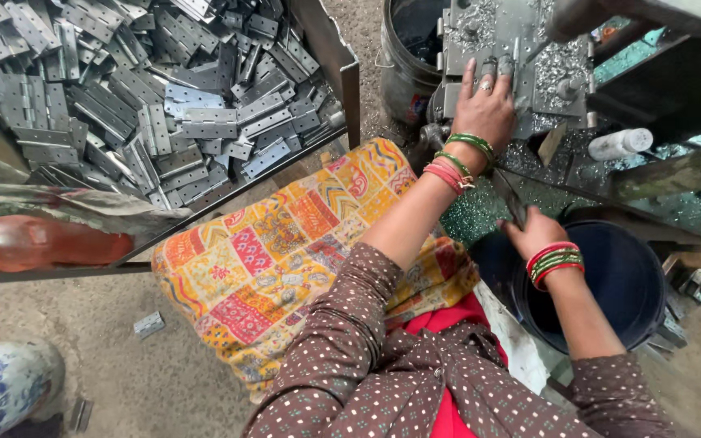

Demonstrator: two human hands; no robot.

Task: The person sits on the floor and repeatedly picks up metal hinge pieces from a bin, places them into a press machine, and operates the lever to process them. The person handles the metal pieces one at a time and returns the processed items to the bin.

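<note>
Two hands work at a metal press.
The left hand (484,101) lies flat, fingers spread, on the press plate (521,57); the right hand (533,231) closes on a thin metal strip (510,197) above the dark bucket (610,284).

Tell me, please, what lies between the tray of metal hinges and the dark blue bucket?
In the head view, between the tray of hinges and the blue bucket lies a colourful patchwork cloth, crossed by the person's left forearm.
</note>
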